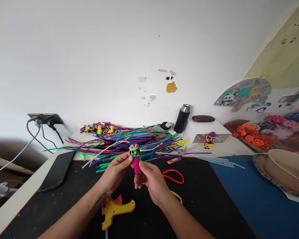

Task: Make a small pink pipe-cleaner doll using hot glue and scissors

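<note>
The fingers (127, 162) of the left hand (116, 168) and right hand (153, 178) were clamped on a small, fuzzy-looking doll (136, 161) with a green face and a ribbed, coil-wrapped magenta body, held above the flat, smooth black mat (74, 196). Across the mat's far edge sprawled a tangled heap of thin, multicoloured pipe cleaners (149, 143), while on the mat's nearer part lay an angular yellow plastic glue gun (113, 211) with a curved orange trigger (118, 199).
</note>
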`<state>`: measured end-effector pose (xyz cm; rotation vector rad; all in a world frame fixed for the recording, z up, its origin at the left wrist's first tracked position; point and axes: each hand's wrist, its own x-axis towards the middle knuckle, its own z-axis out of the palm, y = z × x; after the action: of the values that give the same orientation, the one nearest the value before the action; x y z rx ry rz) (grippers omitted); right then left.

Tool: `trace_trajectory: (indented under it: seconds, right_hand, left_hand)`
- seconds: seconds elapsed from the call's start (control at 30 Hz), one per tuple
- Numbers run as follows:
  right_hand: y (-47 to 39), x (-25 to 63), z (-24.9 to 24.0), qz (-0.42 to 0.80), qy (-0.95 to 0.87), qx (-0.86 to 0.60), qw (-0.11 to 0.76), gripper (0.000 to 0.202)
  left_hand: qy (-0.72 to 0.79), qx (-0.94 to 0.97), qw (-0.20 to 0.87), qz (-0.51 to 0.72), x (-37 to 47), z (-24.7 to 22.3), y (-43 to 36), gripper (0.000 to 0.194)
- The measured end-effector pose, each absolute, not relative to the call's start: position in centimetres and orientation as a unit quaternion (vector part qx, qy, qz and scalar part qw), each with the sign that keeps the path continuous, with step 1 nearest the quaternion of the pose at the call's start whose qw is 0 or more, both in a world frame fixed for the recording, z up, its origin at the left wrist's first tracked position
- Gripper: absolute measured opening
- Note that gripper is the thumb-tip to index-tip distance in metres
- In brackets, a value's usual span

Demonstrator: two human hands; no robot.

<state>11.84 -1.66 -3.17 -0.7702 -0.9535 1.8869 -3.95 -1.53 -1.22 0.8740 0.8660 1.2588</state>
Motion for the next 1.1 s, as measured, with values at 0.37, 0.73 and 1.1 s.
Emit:
trace_trajectory:
  seconds: [0.37, 0.73, 1.1]
  right_hand:
    - [-1.2, 11.9, -3.3, 0.737, -0.389, -0.313, 0.455, 0.058]
    - [-1.4, 11.8, -4.1, 0.708, -0.417, -0.337, 0.46, 0.061]
    - [0.1, 17.5, -3.3, 0.621, -0.441, -0.432, 0.483, 0.062]
  left_hand:
    - [0.389, 0.442, 0.647, 0.485, -3.9, -1.1, -1.7, 0.025]
    - [0.433, 0.428, 0.619, 0.496, -4.2, 0.0, -1.7, 0.032]
    - [0.42, 0.41, 0.642, 0.494, -4.4, 1.5, -2.0, 0.036]
